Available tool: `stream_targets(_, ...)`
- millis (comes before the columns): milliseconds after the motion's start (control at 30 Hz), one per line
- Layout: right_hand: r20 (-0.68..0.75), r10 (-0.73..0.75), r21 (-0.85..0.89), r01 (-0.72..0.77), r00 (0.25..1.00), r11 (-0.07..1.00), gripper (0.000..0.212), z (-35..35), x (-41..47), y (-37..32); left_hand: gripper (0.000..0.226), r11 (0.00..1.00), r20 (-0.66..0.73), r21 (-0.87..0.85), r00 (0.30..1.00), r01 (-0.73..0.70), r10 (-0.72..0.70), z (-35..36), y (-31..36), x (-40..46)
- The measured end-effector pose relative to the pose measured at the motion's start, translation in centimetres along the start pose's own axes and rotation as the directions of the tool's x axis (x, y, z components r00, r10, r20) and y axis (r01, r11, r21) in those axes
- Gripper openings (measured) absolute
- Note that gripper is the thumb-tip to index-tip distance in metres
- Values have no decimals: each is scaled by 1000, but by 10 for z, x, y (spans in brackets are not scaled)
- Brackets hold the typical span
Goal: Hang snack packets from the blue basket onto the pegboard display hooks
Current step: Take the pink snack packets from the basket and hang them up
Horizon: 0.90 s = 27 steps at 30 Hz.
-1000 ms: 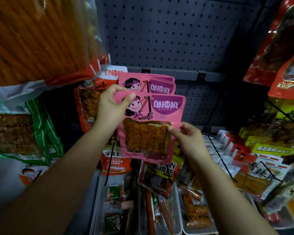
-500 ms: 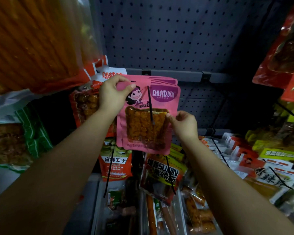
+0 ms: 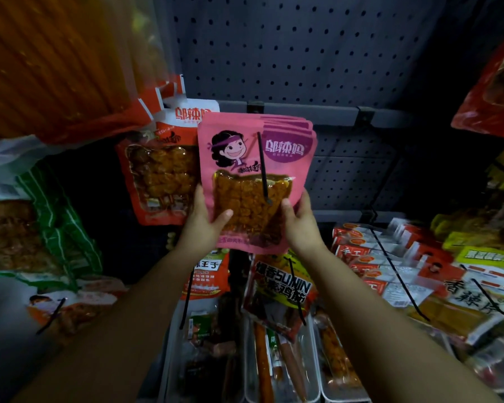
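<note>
- Since half a second ago both hands have slid down the pink snack packet point(image 3: 253, 181): the left hand point(image 3: 202, 225) has left the packet's top left corner, and the right hand point(image 3: 298, 225) has dropped from the right edge toward the lower right corner.
- Now the left hand grasps the lower left edge of the packet, thumb lying across the clear window over the orange snack pieces, the other fingers hidden behind the packet.
- Opposite it, the right hand grasps the lower right edge the same way, thumb on the front, fingers behind.
- That pink packet hangs on a black hook point(image 3: 263, 167), whose prong comes out through the top of the packet and runs down across its front, ending over the window.
- Edges of more pink packets point(image 3: 300, 126) of the same kind show just behind it at the upper right.
- Behind them stands the grey pegboard point(image 3: 303, 48), with a horizontal rail point(image 3: 317, 113) crossing it just above the pink packets.
- Just left of the pink packet hangs a red and white packet point(image 3: 160, 175) with a clear window.
- Below the hands hangs a red and yellow packet point(image 3: 280, 289) on another hook.
- Clear trays point(image 3: 285, 373) of snack sticks lie at the bottom.
- Further rows of hanging packets point(image 3: 390, 266) fill the right side.
</note>
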State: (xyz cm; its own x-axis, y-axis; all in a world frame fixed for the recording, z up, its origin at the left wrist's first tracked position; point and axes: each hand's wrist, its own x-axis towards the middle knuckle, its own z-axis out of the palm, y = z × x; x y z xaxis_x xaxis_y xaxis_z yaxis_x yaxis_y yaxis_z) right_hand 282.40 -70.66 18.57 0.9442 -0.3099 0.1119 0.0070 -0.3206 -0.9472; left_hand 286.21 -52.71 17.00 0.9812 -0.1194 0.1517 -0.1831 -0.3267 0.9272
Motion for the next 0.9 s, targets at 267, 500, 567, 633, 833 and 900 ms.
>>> stream_targets(267,53,67,16,-68,996,998,47,-3,3,1,76,994,-69,112,998,19,-11,12,-5,-7)
stream_targets(500,33,106,6,-106,994,994,58,-9,-6,12,76,995,-78,-80,995,60,-66,10,-15,-25)
stream_targets(567,-7,127,17,-127,992,992,59,-14,-13,16,72,986,-181,-143,977,89,-114,13,-12,-39)
stream_targets(633,-57,131,35,-129,990,991,54,-22,-25,21,63,973,-286,-221,949,71,-135,19,-5,-55)
stream_targets(833,-158,143,183,-114,977,976,17,-77,-104,54,25,956,-98,-294,995,4,-34,66,16,-111)
stream_targets(900,-218,168,219,-120,961,968,13,-108,-140,77,27,958,45,-285,999,10,3,91,19,-134)
